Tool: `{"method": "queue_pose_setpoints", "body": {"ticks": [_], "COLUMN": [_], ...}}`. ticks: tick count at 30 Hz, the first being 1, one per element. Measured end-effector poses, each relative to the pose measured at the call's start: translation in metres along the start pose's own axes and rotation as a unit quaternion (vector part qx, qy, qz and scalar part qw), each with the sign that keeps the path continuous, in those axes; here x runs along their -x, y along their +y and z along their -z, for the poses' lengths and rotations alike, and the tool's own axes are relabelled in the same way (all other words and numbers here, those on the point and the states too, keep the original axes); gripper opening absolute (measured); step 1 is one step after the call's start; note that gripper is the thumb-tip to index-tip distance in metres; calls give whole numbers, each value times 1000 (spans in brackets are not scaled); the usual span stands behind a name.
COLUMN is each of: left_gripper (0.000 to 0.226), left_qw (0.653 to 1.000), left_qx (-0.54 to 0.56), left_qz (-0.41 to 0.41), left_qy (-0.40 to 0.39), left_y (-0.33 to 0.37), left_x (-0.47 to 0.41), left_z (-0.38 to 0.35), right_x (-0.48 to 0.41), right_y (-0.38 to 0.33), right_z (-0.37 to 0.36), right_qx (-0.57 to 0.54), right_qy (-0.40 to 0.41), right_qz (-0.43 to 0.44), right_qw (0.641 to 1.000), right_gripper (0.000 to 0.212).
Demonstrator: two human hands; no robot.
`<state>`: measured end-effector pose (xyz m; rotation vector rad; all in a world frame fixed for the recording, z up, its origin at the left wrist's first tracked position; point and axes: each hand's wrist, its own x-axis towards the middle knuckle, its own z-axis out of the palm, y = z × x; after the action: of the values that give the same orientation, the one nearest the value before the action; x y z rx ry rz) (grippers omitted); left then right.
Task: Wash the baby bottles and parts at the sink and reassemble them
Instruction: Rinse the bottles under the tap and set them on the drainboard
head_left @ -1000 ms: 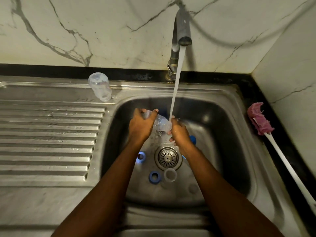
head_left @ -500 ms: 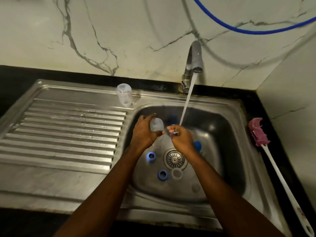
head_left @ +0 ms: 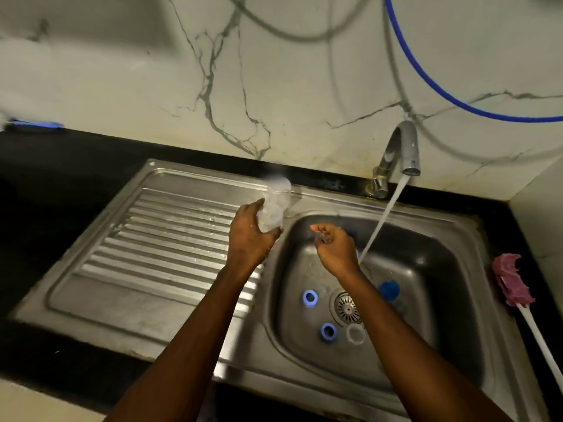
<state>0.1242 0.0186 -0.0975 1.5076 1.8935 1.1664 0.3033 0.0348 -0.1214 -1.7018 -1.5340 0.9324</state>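
My left hand (head_left: 249, 239) grips a clear baby bottle (head_left: 272, 215) above the inner edge of the drainboard (head_left: 170, 239), left of the basin. Just behind it a second clear bottle (head_left: 279, 184) stands on the sink rim, blurred. My right hand (head_left: 335, 251) hovers over the basin (head_left: 426, 269) beside the running water (head_left: 380, 220), fingers curled; whether it pinches a small clear part is unclear. On the basin floor lie two blue rings (head_left: 310, 298) (head_left: 328, 332), a clear ring (head_left: 355, 334) and a blue part (head_left: 389, 289).
The tap (head_left: 406, 147) runs at the back of the sink. A pink bottle brush (head_left: 511, 283) with a white handle lies on the right rim. The drain strainer (head_left: 345, 307) sits mid-basin. A blue hose (head_left: 457, 103) hangs on the marble wall. Black counter surrounds the sink.
My left hand has carried the bottle out of the stream, left and up toward the drainboard and the standing bottle. My right hand has come off the bottle and stays over the basin.
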Motion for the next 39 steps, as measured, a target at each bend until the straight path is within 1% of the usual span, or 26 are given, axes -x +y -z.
{"method": "queue_pose_setpoints", "body": {"ticks": [3, 7, 10, 12, 16, 21, 25, 31, 34, 37, 38, 39], "left_gripper": [77, 84, 83, 81, 83, 84, 84, 72, 72, 79, 78, 72], "left_qw": [1000, 999, 999, 999, 999, 999, 999, 997, 997, 997, 997, 997], "left_qx": [12, 11, -4, -18, -7, 1, 4, 18, 20, 26, 31, 40], "left_qz": [8, 35, 35, 33, 30, 10, 26, 56, 65, 64, 64, 60], "left_qy": [15, 12, 4, -7, -28, -34, -40, -40, -45, -30, -18, -2], "left_y": [-1, -6, -15, -21, -32, -42, -45, -41, -39, -37, -36, -34], "left_x": [-23, -63, -88, -101, -115, -123, -124, -122, -118, -106, -100, -93], "left_z": [12, 14, 10, 8, 1, -4, -4, 0, 1, 0, -2, -3], "right_x": [-5, -14, -23, -29, -36, -43, -43, -36, -33, -29, -27, -25], "right_y": [-14, -21, -21, -20, -18, -11, -9, -11, -13, -14, -14, -14], "right_z": [-9, -17, -20, -20, -20, -22, -22, -22, -22, -22, -21, -21], "right_qx": [-19, -25, -14, -26, -32, -24, -23, 0, -7, 0, -1, -7], "right_qy": [5, 11, 14, 11, 10, 12, 18, 22, 26, 26, 25, 26], "right_qz": [-10, -26, -28, -32, -46, -67, -77, -93, -99, -101, -100, -97], "right_qw": [1000, 999, 999, 999, 998, 997, 997, 995, 995, 995, 995, 995], "right_gripper": [22, 18, 19, 21, 26, 18, 18, 17, 16, 15, 16, 18]}}
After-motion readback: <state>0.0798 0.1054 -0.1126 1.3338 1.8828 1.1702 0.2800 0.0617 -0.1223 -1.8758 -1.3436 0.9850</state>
